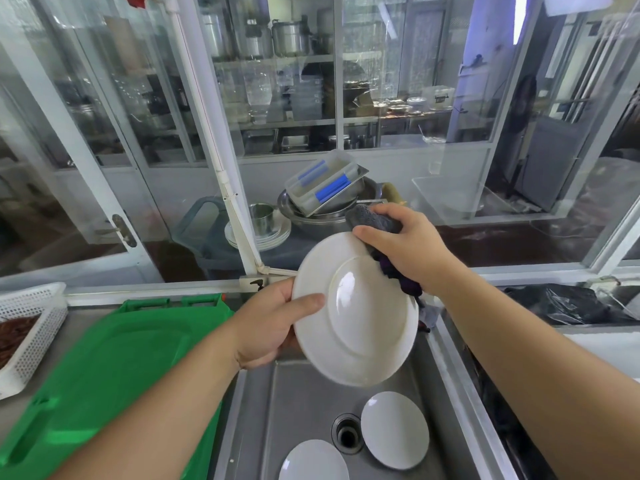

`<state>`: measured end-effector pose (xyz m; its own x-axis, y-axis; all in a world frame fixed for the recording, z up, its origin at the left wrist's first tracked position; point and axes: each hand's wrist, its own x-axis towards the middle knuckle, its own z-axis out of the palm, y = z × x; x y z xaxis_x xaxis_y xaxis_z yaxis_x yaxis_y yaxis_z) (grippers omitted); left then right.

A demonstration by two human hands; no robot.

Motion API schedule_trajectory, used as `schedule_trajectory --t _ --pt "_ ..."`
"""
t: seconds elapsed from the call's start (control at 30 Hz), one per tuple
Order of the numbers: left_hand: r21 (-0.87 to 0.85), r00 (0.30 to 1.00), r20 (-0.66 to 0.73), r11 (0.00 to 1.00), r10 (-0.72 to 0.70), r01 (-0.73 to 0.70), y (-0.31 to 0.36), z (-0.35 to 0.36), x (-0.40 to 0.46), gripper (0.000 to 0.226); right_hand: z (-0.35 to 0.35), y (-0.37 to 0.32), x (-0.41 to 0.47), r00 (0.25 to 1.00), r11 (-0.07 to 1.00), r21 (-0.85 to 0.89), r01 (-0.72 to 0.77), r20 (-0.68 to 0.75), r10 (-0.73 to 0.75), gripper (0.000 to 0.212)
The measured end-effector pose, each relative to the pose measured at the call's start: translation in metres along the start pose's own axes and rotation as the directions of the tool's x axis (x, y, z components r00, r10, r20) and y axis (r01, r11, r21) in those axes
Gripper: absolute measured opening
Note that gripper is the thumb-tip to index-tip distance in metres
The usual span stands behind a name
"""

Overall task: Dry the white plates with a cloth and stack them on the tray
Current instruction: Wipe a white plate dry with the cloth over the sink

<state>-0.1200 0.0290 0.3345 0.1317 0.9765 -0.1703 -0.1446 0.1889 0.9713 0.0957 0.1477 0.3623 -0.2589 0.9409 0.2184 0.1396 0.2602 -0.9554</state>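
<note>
White plates (pixel 313 460): two lie in the sink (pixel 298 403) below our hands, and a third, the held plate (pixel 355 308), is up over the basin, tilted, with our left hand (pixel 268 325) clamped on its left rim, thumb on the face. Our right hand (pixel 407 249) is closed on the dark cloth (pixel 375 220) and presses it on the upper right rim, so we should rotate the plate against a steady cloth and wipe rim, well and back. The green tray (pixel 114 358) left of our left hand looks empty; beyond the hands, other plates (pixel 258 237) sit behind the glass.
</note>
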Motion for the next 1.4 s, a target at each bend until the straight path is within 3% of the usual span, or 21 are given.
schedule_trajectory --t 0.17,0.33,0.47,0.57,0.73,0.83,1.0,1.23,1.4 --pt "0.024 0.991 0.002 0.991 0.134 -0.134 -0.013 0.008 -0.002 0.022 0.002 0.009 0.002 0.997 0.997 0.069 -0.026 -0.065 0.03 0.02" --pt "0.141 0.934 -0.15 0.942 0.324 -0.304 -0.025 0.011 -0.005 0.03 0.003 0.038 -0.007 0.952 0.957 0.212 -0.197 -0.192 0.239 0.031" --pt "0.326 0.86 -0.194 0.858 0.471 -0.396 -0.025 0.009 -0.004 0.027 0.02 0.068 -0.023 0.91 0.789 0.522 -0.323 -0.058 0.411 0.028" --pt "0.259 0.888 -0.196 0.896 0.415 -0.362 -0.029 0.009 -0.002 0.031 0.026 0.074 -0.025 0.893 0.706 0.634 -0.316 -0.054 0.448 0.029" --pt "0.016 0.927 -0.254 0.96 0.276 -0.281 -0.028 0.01 -0.003 0.037 0.015 0.061 -0.018 0.91 0.765 0.596 -0.243 -0.133 0.393 0.03" --pt "-0.191 0.965 -0.198 0.959 0.172 -0.211 -0.003 -0.004 -0.002 0.037 0.003 0.046 -0.013 0.94 0.836 0.511 -0.2 -0.141 0.311 0.024" --pt "-0.022 0.995 -0.091 0.998 0.051 -0.054 0.019 -0.014 -0.004 0.048 -0.007 0.021 -0.007 0.983 0.957 0.272 -0.096 -0.124 0.134 0.026" --pt "-0.133 0.967 -0.148 0.964 0.21 -0.229 0.008 0.004 -0.003 0.035 -0.004 0.027 -0.004 0.951 0.908 0.395 -0.138 -0.203 0.233 0.037" --pt "0.001 0.9 -0.236 0.927 0.366 -0.376 -0.004 0.018 0.005 0.025 0.018 0.05 -0.019 0.919 0.85 0.481 -0.213 -0.197 0.341 0.017"
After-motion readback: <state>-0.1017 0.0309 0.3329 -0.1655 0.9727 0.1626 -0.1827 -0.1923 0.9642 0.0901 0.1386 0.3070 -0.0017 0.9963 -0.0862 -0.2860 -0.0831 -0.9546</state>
